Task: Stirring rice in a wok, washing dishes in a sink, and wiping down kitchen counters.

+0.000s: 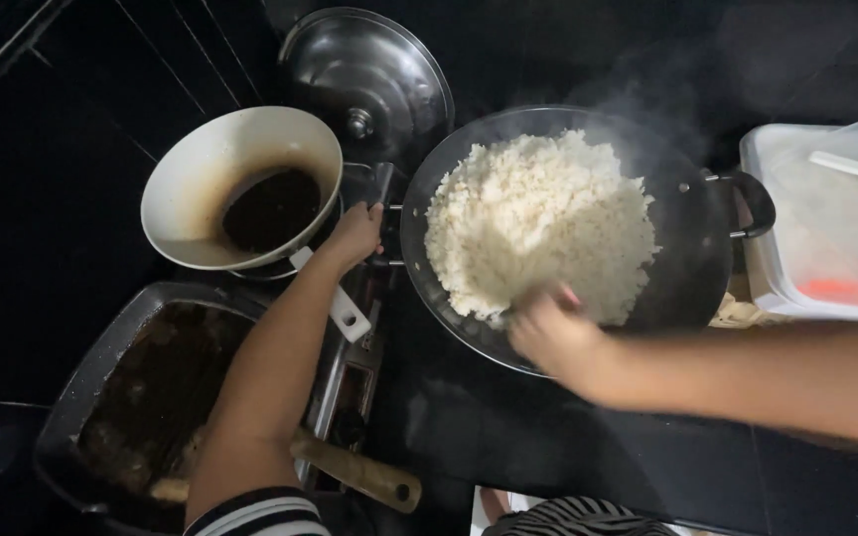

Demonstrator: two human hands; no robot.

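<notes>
— How many pans?

— Three: a dark tray, a white pan, and one black wok of steaming rice.

— The hands?

— Left hand is closed on the wok's near handle. Right hand is blurred at the rice's edge; its grip is unclear. One lid lies beyond.

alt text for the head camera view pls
A left hand grips the handle of a black wok heaped with steaming white rice, while the blurred right hand reaches into it. A white pan holding dark liquid sits alongside.
</notes>
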